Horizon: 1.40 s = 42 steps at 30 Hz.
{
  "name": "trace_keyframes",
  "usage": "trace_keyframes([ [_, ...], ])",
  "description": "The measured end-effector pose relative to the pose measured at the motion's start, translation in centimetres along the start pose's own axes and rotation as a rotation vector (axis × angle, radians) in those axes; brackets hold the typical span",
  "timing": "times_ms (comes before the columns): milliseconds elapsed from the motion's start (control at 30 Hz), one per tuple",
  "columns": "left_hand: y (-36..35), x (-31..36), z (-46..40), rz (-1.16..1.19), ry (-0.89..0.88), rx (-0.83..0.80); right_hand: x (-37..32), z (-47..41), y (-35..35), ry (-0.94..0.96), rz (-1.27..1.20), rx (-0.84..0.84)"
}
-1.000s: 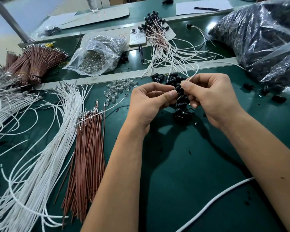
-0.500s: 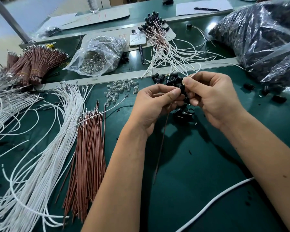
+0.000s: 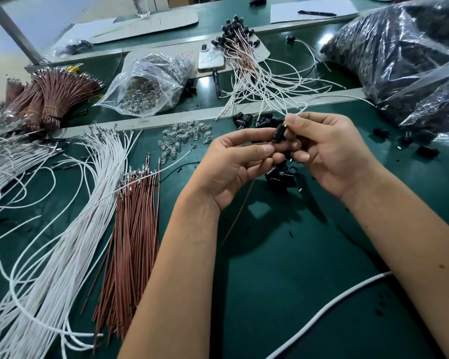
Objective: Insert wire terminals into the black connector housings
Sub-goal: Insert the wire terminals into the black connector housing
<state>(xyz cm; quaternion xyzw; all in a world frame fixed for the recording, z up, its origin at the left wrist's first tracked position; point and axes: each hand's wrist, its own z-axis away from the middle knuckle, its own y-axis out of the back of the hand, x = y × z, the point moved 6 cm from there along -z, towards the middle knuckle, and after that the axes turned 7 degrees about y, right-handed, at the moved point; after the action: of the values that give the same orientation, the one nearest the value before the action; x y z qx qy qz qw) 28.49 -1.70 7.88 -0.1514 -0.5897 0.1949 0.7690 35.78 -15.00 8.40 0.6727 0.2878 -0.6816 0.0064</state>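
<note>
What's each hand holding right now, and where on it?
Right hand pinches a black connector housing at its upper end. Left hand pinches a brown wire near its top end, just below the housing; the rest hangs free.

Green work mat (image 3: 283, 294) covering the bench. Toward its far edge, left of centre — a clear plastic bag (image 3: 147, 85) filled with small glassy parts, lying on its side. Just to its right, a white phone (image 3: 211, 59) face down on a sheet of grey card, with a dark pen (image 3: 216, 80) beside its near end. Far right corner: a large crumpled plastic sack (image 3: 399, 50) of dark contents. Behind it, a white paper sheet (image 3: 314, 9) carrying a black pen (image 3: 316, 13). Near right edge — a thick white cable (image 3: 329, 309) curving across the mat.
</note>
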Motion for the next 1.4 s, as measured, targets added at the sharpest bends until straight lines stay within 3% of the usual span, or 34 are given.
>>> trace_keyframes([
  [400, 0.0, 0.1, -0.1, 0.015, -0.016, 0.062, -0.3, 0.0, -0.1, 0.042, -0.002, -0.070],
  [667, 0.7, 0.1, -0.2, -0.056, -0.051, 0.186, -0.6, 0.0, 0.3, 0.197, 0.250, 0.031],
  [800, 0.6, 0.1, -0.3, -0.078, -0.071, 0.196, -0.6, -0.1, 0.5, 0.172, 0.160, 0.076],
  [1200, 1.1, -0.2, -0.6, -0.167, -0.107, 0.290, -0.3, 0.1, 0.1, 0.124, 0.143, -0.005],
  [1400, 1.4, -0.3, -0.5, -0.115, -0.011, 0.241, -1.0, 0.1, 0.5, 0.170, 0.136, 0.034],
])
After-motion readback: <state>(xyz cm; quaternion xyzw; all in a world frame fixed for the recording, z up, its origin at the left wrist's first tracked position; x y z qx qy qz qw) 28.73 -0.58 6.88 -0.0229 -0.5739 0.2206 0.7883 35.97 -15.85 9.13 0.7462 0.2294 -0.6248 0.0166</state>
